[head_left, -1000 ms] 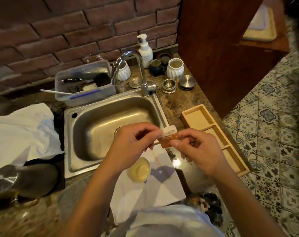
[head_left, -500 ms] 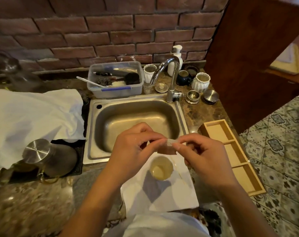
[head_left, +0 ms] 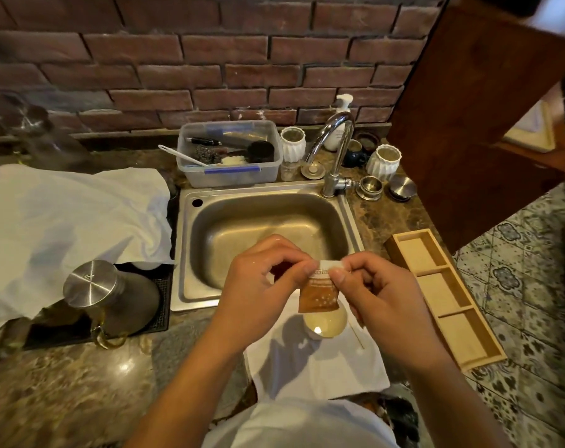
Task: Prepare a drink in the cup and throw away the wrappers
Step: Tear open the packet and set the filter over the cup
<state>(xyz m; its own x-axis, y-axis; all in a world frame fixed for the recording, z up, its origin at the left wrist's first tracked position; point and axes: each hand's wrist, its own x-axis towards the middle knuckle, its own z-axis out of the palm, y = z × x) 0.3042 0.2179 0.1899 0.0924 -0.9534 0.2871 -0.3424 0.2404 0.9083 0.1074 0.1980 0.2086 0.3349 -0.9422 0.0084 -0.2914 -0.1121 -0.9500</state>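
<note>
So from the head cam, both hands were up over the front edge of the sink [head_left: 190, 253], working on a little orange sachet [head_left: 319, 294] with a white top strip. The left hand [head_left: 261, 286] had thumb and forefinger pinched on the left part of that strip, the right hand [head_left: 378, 302] pinched the right corner, other fingers curled in. The packet hung almost straight down, right above the cup [head_left: 325, 324], which sat on a white napkin [head_left: 313, 367] on the stone counter, already holding pale yellowish liquid.

What changed: a second earlier the sachet was held more sideways and level between the fingertips, half a second ago it was mostly hidden behind them. Here it had dropped to vertical with the body dangling over the cup, and the white strip looked pulled apart at the top. My guess is the tear was just starting or just done, can't tell if it was actually open. Nothing was pouring that I could see.

Camera also swung left and back, so the steel kettle [head_left: 110, 295] and the white cloth [head_left: 64, 227] came into frame, wooden tray [head_left: 442, 299] off to the right. No bin visible anywhere, so the wrapper part was clearly not done.
</note>
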